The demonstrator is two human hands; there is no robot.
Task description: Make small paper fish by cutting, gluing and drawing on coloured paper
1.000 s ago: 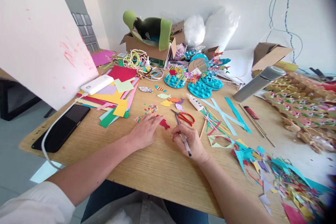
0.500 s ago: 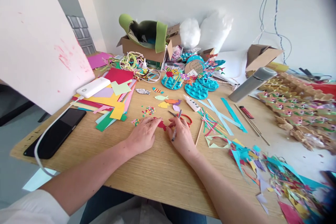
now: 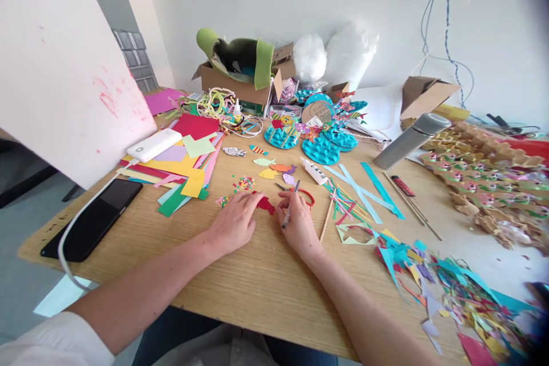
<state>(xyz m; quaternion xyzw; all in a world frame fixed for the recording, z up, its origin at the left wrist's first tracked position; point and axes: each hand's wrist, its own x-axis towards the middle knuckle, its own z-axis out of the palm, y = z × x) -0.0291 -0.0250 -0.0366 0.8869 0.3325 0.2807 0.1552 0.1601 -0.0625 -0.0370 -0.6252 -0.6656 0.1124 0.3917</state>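
Note:
On the wooden table my left hand lies with its fingers stretched out, the fingertips resting at a red paper fish. Close to the fish's tail, my right hand is closed round a grey pen. Red-handled scissors lie just beyond that hand, partly hidden by it. Further back are several cut paper fish, among them a yellow fish, a purple-and-lilac fish and a striped fish. Small coloured paper dots are heaped past my left fingers.
Coloured paper, a white power bank and a phone are at the left. A glue bottle, thin sticks and paper scraps spread rightward. A grey flask and blue egg-tray crafts stand behind.
My right hand has drawn slightly away from the red fish, and more of its tail shows. The pen has shifted a little right; my left hand stays in place.

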